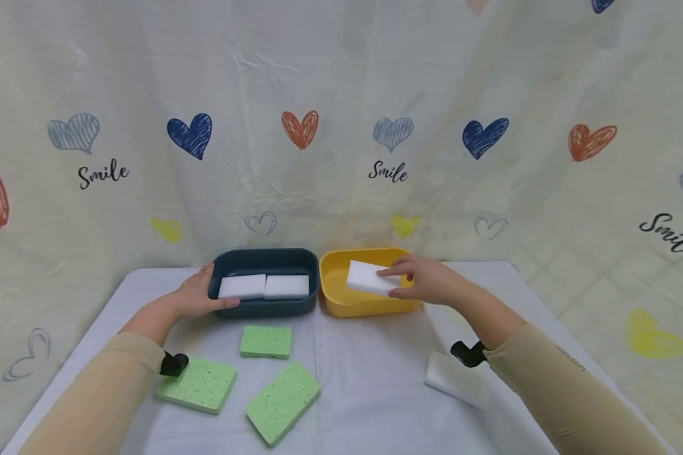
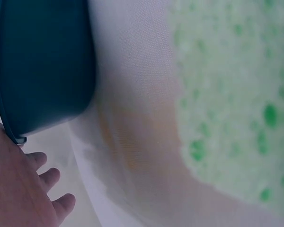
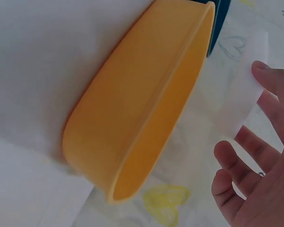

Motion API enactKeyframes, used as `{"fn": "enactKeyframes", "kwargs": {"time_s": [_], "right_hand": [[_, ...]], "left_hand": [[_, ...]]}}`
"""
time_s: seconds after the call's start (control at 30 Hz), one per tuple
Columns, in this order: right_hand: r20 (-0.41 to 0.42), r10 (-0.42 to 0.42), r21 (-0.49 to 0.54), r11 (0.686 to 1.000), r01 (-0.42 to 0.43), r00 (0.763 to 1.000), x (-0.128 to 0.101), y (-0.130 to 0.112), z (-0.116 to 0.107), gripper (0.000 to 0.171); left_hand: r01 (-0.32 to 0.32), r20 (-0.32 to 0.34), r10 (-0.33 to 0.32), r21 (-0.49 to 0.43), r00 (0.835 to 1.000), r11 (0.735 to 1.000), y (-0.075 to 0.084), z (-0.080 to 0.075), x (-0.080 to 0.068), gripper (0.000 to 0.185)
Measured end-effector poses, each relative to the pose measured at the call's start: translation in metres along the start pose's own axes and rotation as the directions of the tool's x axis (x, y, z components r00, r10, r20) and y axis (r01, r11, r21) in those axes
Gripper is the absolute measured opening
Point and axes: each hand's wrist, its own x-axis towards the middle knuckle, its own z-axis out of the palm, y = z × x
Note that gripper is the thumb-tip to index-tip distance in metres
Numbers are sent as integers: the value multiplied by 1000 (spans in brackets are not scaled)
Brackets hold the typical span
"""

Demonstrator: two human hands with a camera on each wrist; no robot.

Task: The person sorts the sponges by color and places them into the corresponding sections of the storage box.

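White cloth covers the desk (image 1: 375, 379). On it, the left hand (image 1: 196, 297) grips the blue tub (image 1: 264, 260) by its rim, thumb curled over the edge. Over the yellow tub (image 1: 341, 297), the right hand (image 1: 427, 281) pinches a white sponge (image 1: 367, 277) between thumb and near-straight fingers (image 3: 236, 163).

The light is bright and soft all over; it seems to come from above and in front, and the shadows under the green sponges (image 1: 265, 341) are pale and thin; nothing shines or glares. The head view is sharp in the middle, but the curtain (image 1: 341, 126) bends and stretches near the edges. Both wrist views are blurry; the green sponge (image 2: 236, 99) is a fuzzy blob, and the yellow tub (image 3: 146, 104) looks soft and a bit washed out.
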Motion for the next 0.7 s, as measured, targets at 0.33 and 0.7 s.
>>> {"fn": "enactKeyframes", "kwargs": {"time_s": [0.33,0.7], "right_hand": [[25,-90,-18,996,91,996,61,-52,22,48],[80,-190,-62,979,195,979,121,-114,46,48]], "left_hand": [[6,3,-6,-10,1000,1000,-1,0,-1,126],[18,-8,-18,-12,1000,1000,-1,1,2,126]]}}
